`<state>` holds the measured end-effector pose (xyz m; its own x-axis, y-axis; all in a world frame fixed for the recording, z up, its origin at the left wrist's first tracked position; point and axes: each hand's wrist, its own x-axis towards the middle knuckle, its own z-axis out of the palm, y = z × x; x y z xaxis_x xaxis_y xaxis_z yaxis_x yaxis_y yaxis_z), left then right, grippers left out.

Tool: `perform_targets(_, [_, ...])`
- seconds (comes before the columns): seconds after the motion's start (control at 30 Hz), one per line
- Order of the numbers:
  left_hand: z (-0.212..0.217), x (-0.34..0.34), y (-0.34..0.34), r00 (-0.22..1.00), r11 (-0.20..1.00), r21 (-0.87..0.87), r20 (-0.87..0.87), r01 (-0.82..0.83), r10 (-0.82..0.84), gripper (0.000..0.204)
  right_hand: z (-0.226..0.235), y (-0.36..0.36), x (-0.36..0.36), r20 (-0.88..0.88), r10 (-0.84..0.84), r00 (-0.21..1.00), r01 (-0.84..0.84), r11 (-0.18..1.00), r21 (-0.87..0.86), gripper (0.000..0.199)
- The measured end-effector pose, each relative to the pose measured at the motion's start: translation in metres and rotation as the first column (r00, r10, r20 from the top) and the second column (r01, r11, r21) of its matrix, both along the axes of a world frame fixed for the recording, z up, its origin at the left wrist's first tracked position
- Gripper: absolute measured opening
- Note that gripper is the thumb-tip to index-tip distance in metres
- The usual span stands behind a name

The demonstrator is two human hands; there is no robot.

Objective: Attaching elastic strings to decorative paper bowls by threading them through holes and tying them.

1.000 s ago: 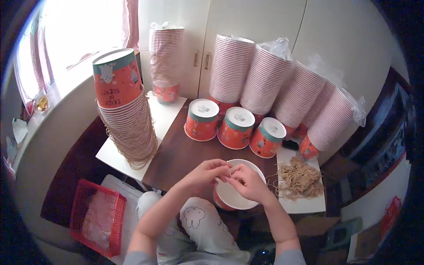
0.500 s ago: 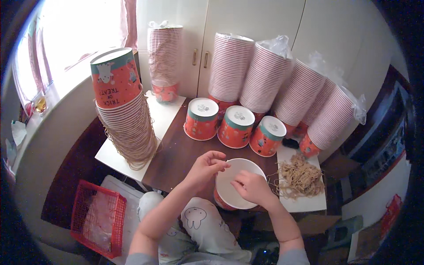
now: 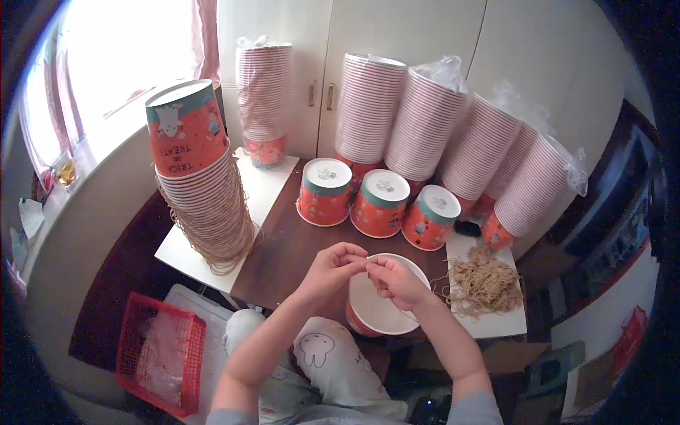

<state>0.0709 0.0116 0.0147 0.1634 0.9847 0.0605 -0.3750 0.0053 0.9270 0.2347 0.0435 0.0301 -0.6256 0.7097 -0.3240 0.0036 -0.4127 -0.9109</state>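
An orange paper bucket (image 3: 375, 317) with a white inside stands mouth up at the table's near edge. Over its rim my hands meet, fingertips touching. My left hand (image 3: 334, 271) pinches thumb against fingers at the bucket's left side. From the right, my right hand (image 3: 398, 282) pinches at the same spot, above the bucket's mouth. What lies between the fingertips is too small to make out. Just right of the bucket lies a loose heap of tan twine (image 3: 486, 285) on a white board.
Three upturned orange buckets (image 3: 382, 205) stand in a row beyond my hands. Tall stacks of nested buckets (image 3: 428, 120) in plastic wrap lean against the cabinet. At left rises a stack (image 3: 202, 202) draped with twine loops. A red basket (image 3: 193, 368) sits low at left.
My right hand has risen out of the bucket's mouth and moved up and left to my left hand's fingertips. My left hand has stayed nearly in place, its fingers closing into a pinch.
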Motion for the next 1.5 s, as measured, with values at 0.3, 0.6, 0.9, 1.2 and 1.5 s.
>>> perform_targets(0.3, [0.003, 0.000, -0.002, 0.998, 0.999, 0.004, 0.029, -0.048, 0.048, 0.019, -0.001, -0.001, -0.005, 0.077, -0.117, 0.990, 0.083, 0.932, 0.354, 0.012])
perform_targets(0.6, [0.003, -0.003, -0.002, 0.985, 0.993, -0.121, -0.172, 0.001, -0.022, 0.026, 0.001, -0.003, 0.000, 0.280, -0.281, 0.918, -0.023, 0.667, 0.745, 0.013])
perform_targets(0.9, [-0.001, -0.006, 0.001, 0.978, 0.970, -0.225, -0.164, 0.090, -0.129, 0.023, 0.000, -0.005, -0.002, 0.223, -0.316, 0.922, -0.123, 0.307, 0.944, 0.013])
perform_targets(1.2, [-0.008, -0.011, 0.004, 0.985, 0.980, -0.163, -0.111, 0.116, -0.136, 0.012, 0.002, -0.001, -0.004, 0.366, -0.316, 0.875, -0.128, 0.577, 0.806, 0.016])
perform_targets(1.5, [-0.016, -0.011, 0.008, 0.836, 0.992, 0.113, -0.538, -0.057, 0.109, 0.014, -0.014, 0.013, -0.003, 0.412, -0.337, 0.847, -0.154, 0.585, 0.796, 0.019])
